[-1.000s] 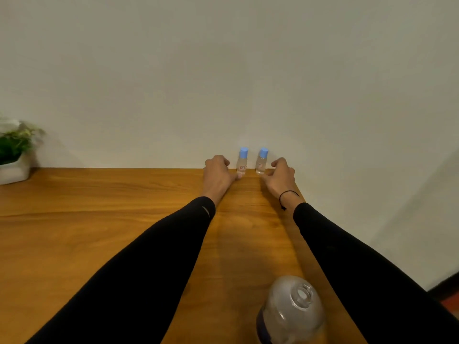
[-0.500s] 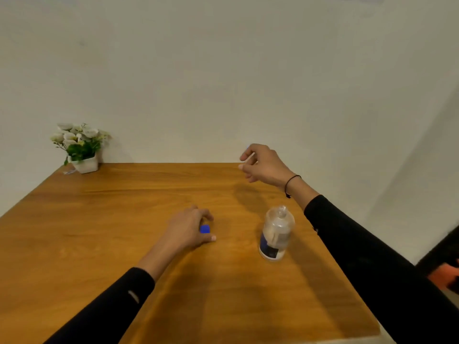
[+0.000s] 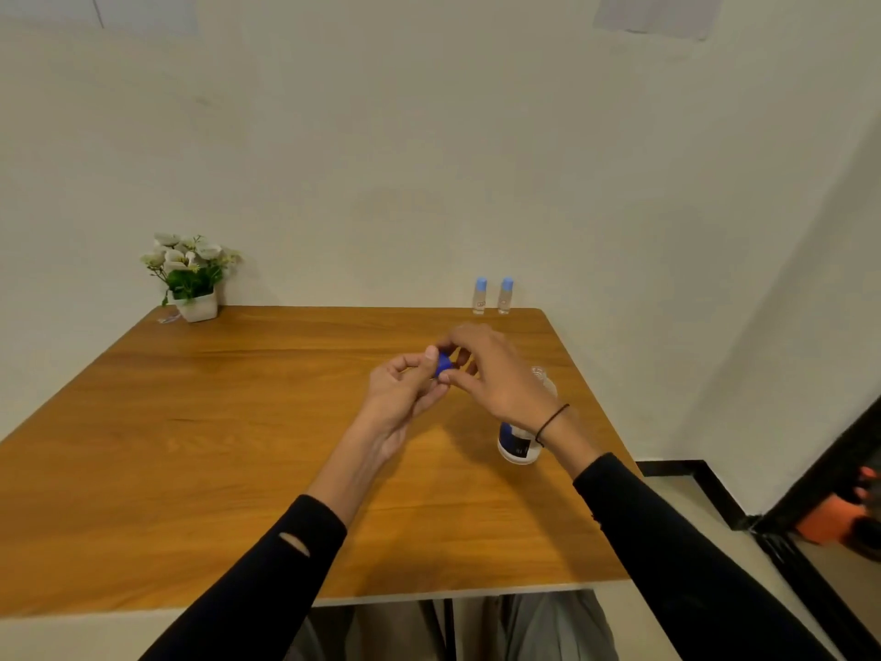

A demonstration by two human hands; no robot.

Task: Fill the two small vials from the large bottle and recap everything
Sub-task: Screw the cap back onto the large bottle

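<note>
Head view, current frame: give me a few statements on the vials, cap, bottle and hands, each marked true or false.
1. Both vials stand capped at the table's far edge. True.
2. The blue cap sits on the bottle. False: both hands hold it above the table.
3. The left hand is flat on the table. False: its fingers pinch the cap.
4. The right hand also touches the cap. True.
5. The bottle has tipped over. False: it stands upright under the right wrist.
</note>
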